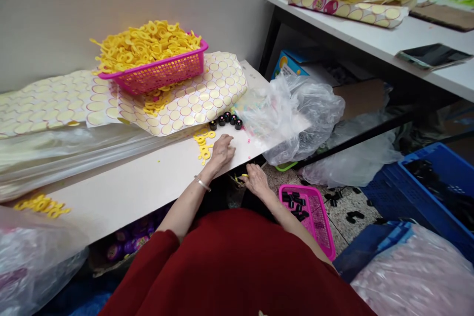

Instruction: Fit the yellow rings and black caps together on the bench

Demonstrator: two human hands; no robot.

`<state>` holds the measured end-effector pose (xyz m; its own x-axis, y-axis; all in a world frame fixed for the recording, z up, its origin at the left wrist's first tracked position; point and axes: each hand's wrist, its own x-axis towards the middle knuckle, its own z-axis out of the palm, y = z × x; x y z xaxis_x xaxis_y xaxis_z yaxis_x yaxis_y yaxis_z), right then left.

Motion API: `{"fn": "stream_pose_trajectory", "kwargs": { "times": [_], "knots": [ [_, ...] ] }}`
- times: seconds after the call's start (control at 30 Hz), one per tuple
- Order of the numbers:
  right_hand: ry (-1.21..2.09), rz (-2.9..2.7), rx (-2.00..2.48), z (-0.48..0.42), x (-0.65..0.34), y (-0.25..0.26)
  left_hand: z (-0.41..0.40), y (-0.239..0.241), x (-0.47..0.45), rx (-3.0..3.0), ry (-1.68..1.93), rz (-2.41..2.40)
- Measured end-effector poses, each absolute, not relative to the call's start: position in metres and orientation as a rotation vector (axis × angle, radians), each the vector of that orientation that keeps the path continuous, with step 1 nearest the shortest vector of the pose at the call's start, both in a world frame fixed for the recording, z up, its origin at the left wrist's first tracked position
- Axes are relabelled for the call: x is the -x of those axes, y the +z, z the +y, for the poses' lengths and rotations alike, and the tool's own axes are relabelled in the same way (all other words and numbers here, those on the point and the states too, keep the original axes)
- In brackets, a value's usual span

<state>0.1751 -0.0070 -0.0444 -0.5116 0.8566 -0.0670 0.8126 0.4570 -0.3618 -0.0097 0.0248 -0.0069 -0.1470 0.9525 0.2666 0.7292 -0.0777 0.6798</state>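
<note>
My left hand [222,150] rests on the white table [140,182], fingers curled down beside a small heap of yellow rings [203,145]. A row of small black caps [225,121] stands just beyond it. My right hand [255,180] is at the table's front edge, fingers curled around a small yellow piece that I cannot make out clearly. A pink basket [159,71] heaped with yellow rings sits at the back on sheets printed with round stickers [200,101].
A small pink basket [314,215] with black parts lies on the floor to my right. Clear plastic bags [296,108] crowd the table's right end. A blue crate [433,187] sits at right. A second table [370,34] holds yellow sheets and a phone [433,54].
</note>
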Motion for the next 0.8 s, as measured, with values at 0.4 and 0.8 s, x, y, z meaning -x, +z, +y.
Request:
{"fn": "stream_pose_trajectory", "kwargs": {
  "times": [0.4, 0.8],
  "knots": [
    [1.137, -1.859, 1.226, -0.002, -0.206, -0.05, 0.1, -0.006, -0.031, -1.306, 1.053, 2.325],
    [1.1, -1.668, 1.135, -0.005, -0.198, -0.021, 0.064, -0.003, -0.024, -1.386, 1.033, 2.362]
  ]
}}
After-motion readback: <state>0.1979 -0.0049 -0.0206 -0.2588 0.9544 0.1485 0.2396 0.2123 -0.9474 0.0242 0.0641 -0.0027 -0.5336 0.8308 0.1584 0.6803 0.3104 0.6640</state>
